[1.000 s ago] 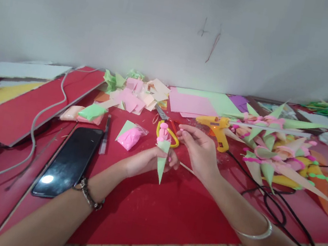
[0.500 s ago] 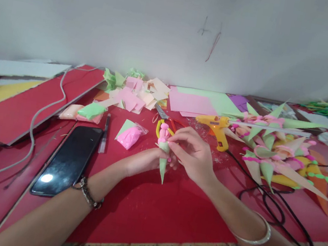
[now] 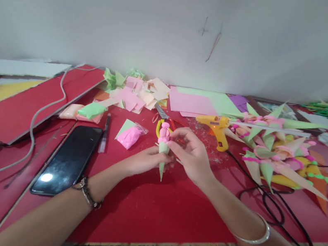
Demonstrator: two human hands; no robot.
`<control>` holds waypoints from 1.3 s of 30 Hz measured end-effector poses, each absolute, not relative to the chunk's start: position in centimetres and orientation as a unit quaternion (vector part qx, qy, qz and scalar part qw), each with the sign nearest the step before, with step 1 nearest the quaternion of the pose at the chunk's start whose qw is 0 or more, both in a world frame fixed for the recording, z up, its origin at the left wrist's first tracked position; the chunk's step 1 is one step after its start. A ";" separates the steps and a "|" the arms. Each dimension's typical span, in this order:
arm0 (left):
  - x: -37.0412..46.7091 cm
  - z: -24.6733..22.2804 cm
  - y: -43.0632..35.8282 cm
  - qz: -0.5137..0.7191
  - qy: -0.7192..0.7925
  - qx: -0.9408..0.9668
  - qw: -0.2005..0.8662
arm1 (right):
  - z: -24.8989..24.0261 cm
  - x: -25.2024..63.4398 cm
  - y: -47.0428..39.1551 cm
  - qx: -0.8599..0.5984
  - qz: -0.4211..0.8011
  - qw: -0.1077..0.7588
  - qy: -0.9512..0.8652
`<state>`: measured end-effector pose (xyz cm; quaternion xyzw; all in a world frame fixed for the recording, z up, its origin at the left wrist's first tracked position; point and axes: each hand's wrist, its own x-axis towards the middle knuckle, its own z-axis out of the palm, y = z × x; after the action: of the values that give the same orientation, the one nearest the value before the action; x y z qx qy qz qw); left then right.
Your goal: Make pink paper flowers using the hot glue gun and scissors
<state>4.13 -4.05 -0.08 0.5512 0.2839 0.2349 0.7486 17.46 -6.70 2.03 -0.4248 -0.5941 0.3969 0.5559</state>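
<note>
A light green paper cone (image 3: 164, 148), its tip pointing down, stands upright in the grip of my left hand (image 3: 146, 160). Pink clay pieces (image 3: 164, 133) rise out of the cone's wide top. The thumb of my left hand lies across the front of the cone. From the right, the bent fingers of my right hand (image 3: 194, 155) come up to the pink clay, thumb and forefinger a little apart at its edge. Whether they pinch a small bit is too small to tell. Yellow-handled pliers (image 3: 159, 128) lie just behind the clay.
A black phone (image 3: 67, 161), a pen (image 3: 104, 134) and a pink clay packet (image 3: 129, 136) lie left. A yellow glue gun (image 3: 217, 130) with a black cord and a pile of paper cones (image 3: 266, 167) lie right. Paper scraps (image 3: 130, 98) and scissors (image 3: 160, 110) are behind.
My left thumb has come across the front of the cone, and the cone has tilted slightly more upright. The thumb and forefinger of my right hand have spread a little.
</note>
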 end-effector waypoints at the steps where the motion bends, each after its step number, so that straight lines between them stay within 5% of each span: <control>1: 4.0 0.0 -4.1 0.229 0.291 0.580 0.726 | 2.0 17.4 -6.7 -0.428 0.425 0.552 -0.575; 8: 3.9 0.5 -4.3 0.220 0.303 0.663 0.649 | 1.9 17.3 -6.4 -0.417 0.484 0.527 -0.561; 23: 4.0 0.3 -3.9 0.278 0.294 0.590 0.699 | 1.5 17.3 -6.5 -0.411 0.423 0.546 -0.595; 32: 4.0 1.1 -3.3 0.393 0.223 0.441 0.775 | 1.4 18.4 -5.9 -0.449 0.199 0.462 -0.739; 39: 4.0 0.9 -3.5 0.377 0.206 0.454 0.780 | 1.4 18.4 -5.9 -0.462 0.191 0.457 -0.736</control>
<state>4.02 -3.46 0.91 0.4544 0.2064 0.3766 0.7805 18.38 -5.89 1.38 -0.4616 -0.7360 0.1908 0.4569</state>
